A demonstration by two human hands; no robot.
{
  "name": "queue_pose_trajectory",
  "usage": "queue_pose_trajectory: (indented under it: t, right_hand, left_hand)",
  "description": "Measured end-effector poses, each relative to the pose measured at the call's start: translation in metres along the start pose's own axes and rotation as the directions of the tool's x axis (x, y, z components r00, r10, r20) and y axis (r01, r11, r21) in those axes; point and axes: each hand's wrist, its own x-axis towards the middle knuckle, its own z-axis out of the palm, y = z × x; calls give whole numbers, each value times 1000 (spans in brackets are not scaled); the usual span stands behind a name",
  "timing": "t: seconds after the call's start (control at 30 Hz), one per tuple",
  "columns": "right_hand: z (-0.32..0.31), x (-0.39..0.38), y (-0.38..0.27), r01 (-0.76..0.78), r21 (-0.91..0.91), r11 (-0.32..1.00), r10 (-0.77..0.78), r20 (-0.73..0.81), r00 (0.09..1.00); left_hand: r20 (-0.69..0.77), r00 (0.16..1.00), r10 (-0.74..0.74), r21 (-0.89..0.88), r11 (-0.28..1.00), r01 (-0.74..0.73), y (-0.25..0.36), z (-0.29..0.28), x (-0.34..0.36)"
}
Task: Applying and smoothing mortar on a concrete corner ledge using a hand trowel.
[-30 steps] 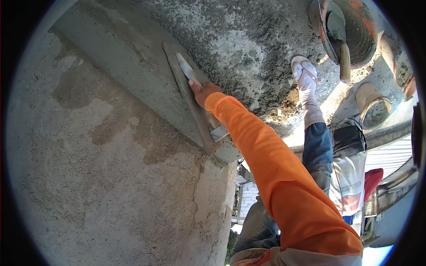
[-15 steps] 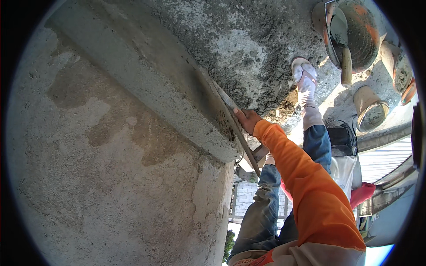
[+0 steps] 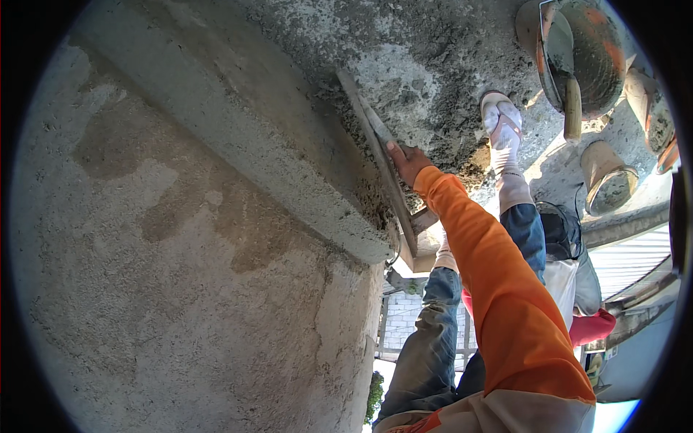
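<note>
My right hand (image 3: 410, 163), in an orange sleeve, is wrapped around the handle of a long, narrow, mortar-stained float (image 3: 386, 169). The float stands on edge along the side of a grey mortared ledge (image 3: 238, 144), and its far end reaches over the rough ground. Crumbly wet mortar (image 3: 374, 202) clings to the ledge's side near the float's lower half. The ledge's side is smoother toward the upper left. My left hand is out of view.
A large bucket (image 3: 593, 65) at the upper right holds a wooden-handled tool (image 3: 572, 108). A smaller bucket (image 3: 610, 180) lies tilted below it. My sandalled foot (image 3: 499, 119) rests beside loose mortar (image 3: 440, 123). A rough plastered surface (image 3: 180, 310) fills the left side.
My right hand has moved the float toward the top of the picture. More of the crumbly mortar beside the ledge now shows.
</note>
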Motion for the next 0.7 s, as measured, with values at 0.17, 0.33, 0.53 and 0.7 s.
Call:
queue_pose_trajectory:
  t: [0.17,0.33,0.53,0.7]
  right_hand:
    - [0,-12,-3,-103,109,989,83,176,981]
    - [17,8,-22,0,-94,996,21,228,974]
    - [14,10,9,-23,-34,999,15,-213,977]
    - [1,-27,52,-134,532,836,98,97,991]
  left_hand:
    - [128,976,176,944,280,-174,-2,-3,2]
    - [187,969,161,970,127,-208,3,-6,5]
    - [437,892,-117,10,-991,-134,7,-33,26]
    - [734,673,-88,346,-804,-483,-7,-42,39]
